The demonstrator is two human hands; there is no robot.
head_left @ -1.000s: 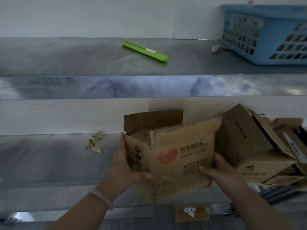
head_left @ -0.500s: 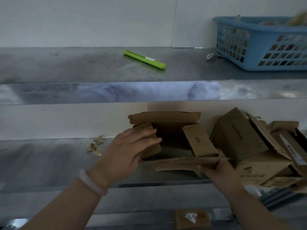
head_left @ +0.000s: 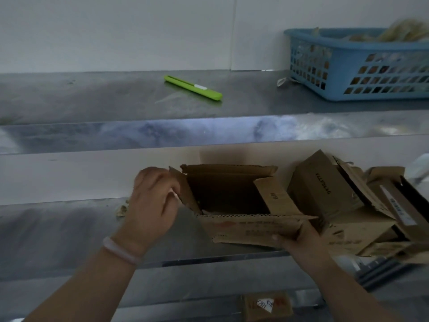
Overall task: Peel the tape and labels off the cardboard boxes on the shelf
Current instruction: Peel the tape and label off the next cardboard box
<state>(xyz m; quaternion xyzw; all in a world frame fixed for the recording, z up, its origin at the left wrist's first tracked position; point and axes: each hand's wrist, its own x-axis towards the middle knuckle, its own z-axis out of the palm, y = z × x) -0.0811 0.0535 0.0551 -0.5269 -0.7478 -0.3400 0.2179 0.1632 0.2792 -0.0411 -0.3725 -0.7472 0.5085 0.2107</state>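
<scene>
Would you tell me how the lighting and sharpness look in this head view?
Head view: dim; glare streaks the upper shelf front edge; the open box interior lies in deep shadow; the left hand is motion-blurred; the blue basket contents smear.

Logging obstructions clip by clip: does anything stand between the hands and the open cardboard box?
Nothing visible. Both are on the open box: the left hand pinches its left flap, the right hand holds its front flap.

Blue basket [head_left: 352, 44] cut off right, box pile [head_left: 325, 189] likewise, basket contents [head_left: 399, 31] blurred.
</scene>
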